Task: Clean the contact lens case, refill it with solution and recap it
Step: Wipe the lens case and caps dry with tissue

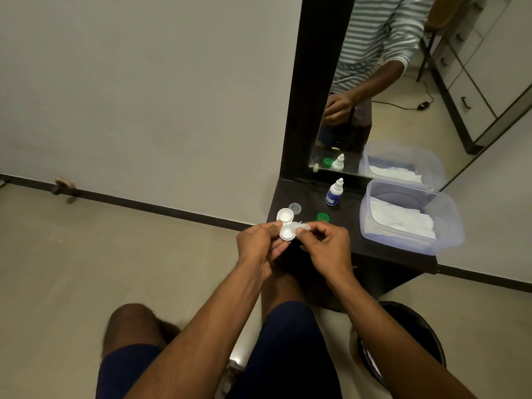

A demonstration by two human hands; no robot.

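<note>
Both hands meet over the near left corner of a dark worktop [383,256], just past its front edge, with bare floor below and to the left of them. The left hand [257,244] pinches the white contact lens case [286,226] between thumb and fingers at its lower well; the case is held tilted, its two round wells open and facing up, one above the other. The right hand [325,249] is closed in a pinch on a small crumpled piece of pale tissue [300,226] that touches the case's right side.

Just beyond the hands on the worktop lie two loose caps: a clear one [295,208] close behind the upper well and a green one [323,217] right above the right hand's fingers. Farther back stands a small dropper bottle [334,194], white with a blue label; its writing is too small to read. To the right of the right hand, well apart, a translucent plastic box [449,223] holding white tissues fills most of the worktop's right side, leaving an open strip between it and the hands.

Behind the bottle a dark-framed mirror [374,82] rises from the worktop's rear edge against a plain wall. Below the right forearm a dark round bin [414,335] stands on the floor beside the worktop. The person's knees in dark shorts sit under both forearms.
</note>
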